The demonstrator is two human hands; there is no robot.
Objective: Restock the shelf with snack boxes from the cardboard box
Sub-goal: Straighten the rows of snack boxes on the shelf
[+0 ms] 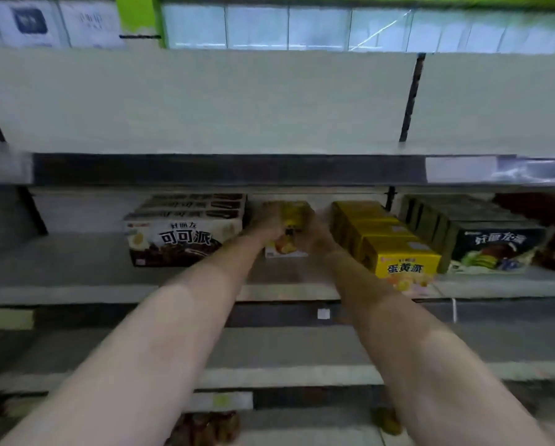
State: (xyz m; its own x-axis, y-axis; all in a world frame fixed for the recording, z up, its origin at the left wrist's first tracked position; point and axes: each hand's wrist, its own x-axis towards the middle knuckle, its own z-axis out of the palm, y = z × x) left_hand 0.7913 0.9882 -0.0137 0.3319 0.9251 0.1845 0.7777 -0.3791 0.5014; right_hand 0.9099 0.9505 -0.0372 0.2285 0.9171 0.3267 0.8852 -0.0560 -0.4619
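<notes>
1. I see both hands grasping one yellow snack box (294,217) — left hand (266,223) on its left side, right hand (314,233) on its right.
2. It sits in the gap between the brown boxes (183,233) and the yellow row (388,243).
3. The grey shelf (60,268) has bare room at left — the front edge is near.

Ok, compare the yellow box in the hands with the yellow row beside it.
The held yellow box is gripped by the left hand and right hand; the yellow row stands untouched. The held box is single and sits deep on the shelf; the row holds several boxes, reaching its front edge. Both are yellow with similar packaging.
</notes>
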